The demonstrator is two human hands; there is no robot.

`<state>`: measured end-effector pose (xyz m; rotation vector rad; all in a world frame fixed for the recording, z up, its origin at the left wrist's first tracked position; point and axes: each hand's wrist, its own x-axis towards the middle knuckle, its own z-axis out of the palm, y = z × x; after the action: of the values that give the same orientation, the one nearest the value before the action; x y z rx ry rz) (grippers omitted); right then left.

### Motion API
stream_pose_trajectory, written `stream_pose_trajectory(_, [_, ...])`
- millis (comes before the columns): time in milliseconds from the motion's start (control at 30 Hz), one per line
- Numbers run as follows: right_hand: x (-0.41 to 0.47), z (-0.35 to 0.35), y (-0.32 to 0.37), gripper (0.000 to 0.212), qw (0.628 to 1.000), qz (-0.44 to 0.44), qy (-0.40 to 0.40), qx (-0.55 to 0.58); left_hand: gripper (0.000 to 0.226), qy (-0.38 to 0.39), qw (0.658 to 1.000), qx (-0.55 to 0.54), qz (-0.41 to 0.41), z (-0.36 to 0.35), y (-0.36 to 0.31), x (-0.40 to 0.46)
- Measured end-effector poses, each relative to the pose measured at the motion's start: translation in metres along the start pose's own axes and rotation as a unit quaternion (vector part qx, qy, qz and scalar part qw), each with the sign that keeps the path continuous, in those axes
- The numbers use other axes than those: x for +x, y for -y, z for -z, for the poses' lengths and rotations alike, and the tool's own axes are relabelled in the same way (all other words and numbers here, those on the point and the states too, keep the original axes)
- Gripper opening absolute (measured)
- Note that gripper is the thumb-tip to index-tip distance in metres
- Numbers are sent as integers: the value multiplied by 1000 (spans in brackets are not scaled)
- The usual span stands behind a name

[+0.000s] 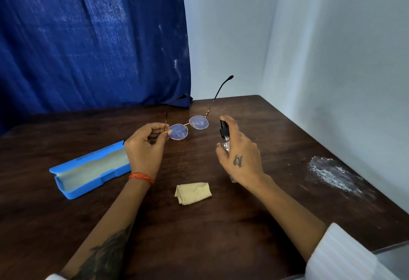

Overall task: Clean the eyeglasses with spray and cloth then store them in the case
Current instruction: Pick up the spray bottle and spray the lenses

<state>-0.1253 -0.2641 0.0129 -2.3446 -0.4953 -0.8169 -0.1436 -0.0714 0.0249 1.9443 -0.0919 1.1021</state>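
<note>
Nearest, at six o'clock, the cloth point(193, 192) lay unused and the case point(88, 169) open, while the left hand point(145, 145) pinched the eyeglasses point(189, 126) and the right hand point(240, 153) gripped the spray bottle point(224, 135); wiping and storing remained.

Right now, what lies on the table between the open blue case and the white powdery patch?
Head view: only the folded beige cloth lies on the dark wooden table there; the person's forearms cross above that stretch.
</note>
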Motion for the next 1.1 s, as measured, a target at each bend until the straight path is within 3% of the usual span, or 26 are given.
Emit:
stream_pose_trajectory(333, [11,3,-18,67,989,-33,-104,98,18,-11,1000,-16,9,1,3,1])
stream_pose_trajectory(500, [26,5,-48,78,977,-44,-87,191,19,-10,999,-27,23,1,5,0])
stream_pose_trajectory(733, [23,-2,-81,81,992,-25,-85,95,20,12,998,-37,59,-2,9,-2])
stream_pose_trajectory(967, [18,4,-78,88,993,-43,-72,83,19,28,992,-65,108,-5,11,-6])
stream_pose_trajectory(1100, [17,7,-63,84,988,-51,-139,-29,18,41,985,-83,148,-7,16,-8])
